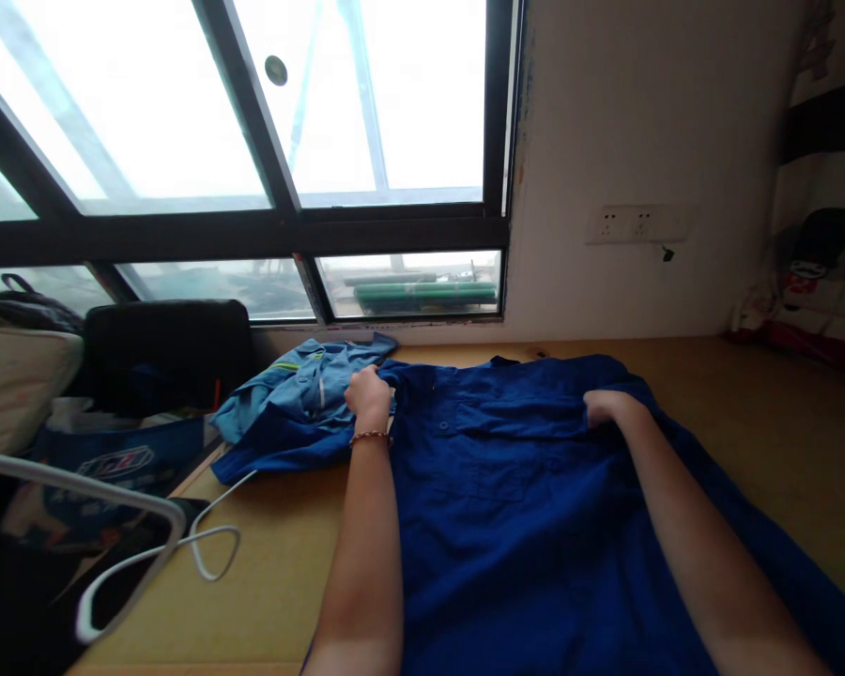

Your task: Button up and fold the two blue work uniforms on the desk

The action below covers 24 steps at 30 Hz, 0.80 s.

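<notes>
A dark blue work shirt [507,526] with buttons and a chest pocket lies spread over the wooden tabletop [274,554], running down toward my body. My left hand [370,392], with a bracelet at its wrist, is closed on the shirt's left edge near the top. On the other side, my right hand [607,408] pinches the cloth near the upper right; its fingertips are partly hidden by folds. Beyond my left hand sits a crumpled light blue garment [299,376] with yellow-green trim. The shirt's dark blue sleeve lies in front of it.
A white cable [215,530] and a white curved tube [133,498] stand at the table's left edge. Past that edge are a black chair back [169,352] and a blue printed bag [123,460]. A window and a wall with sockets [637,225] border the far side.
</notes>
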### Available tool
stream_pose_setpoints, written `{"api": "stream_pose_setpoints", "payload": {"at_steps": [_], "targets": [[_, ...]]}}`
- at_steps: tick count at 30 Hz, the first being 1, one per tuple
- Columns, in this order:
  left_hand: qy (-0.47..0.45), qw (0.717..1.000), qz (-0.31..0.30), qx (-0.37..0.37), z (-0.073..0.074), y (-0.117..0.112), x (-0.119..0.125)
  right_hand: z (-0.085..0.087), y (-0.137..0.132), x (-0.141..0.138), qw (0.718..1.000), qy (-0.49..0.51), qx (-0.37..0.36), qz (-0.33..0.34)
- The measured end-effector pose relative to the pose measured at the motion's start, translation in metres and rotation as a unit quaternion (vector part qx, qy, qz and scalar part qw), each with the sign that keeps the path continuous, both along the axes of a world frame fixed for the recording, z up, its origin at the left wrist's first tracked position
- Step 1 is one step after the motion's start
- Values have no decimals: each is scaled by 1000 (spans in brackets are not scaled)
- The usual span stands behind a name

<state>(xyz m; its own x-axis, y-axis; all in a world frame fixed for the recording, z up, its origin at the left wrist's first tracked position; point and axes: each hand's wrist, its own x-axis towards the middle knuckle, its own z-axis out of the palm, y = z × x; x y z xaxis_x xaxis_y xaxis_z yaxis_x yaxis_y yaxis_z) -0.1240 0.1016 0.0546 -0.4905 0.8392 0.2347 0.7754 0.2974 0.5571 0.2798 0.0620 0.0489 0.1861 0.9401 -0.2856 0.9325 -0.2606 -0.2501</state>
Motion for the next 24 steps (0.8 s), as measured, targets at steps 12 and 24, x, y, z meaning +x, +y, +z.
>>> {"api": "stream_pose_setpoints", "payload": {"at_steps": [12, 24], "targets": [[-20, 871, -304, 386, 60, -39, 40, 63, -66, -83, 936, 143, 112, 300], [165, 713, -662, -160, -31, -71, 205, -6, 16, -39, 846, 470, 204, -149]]}}
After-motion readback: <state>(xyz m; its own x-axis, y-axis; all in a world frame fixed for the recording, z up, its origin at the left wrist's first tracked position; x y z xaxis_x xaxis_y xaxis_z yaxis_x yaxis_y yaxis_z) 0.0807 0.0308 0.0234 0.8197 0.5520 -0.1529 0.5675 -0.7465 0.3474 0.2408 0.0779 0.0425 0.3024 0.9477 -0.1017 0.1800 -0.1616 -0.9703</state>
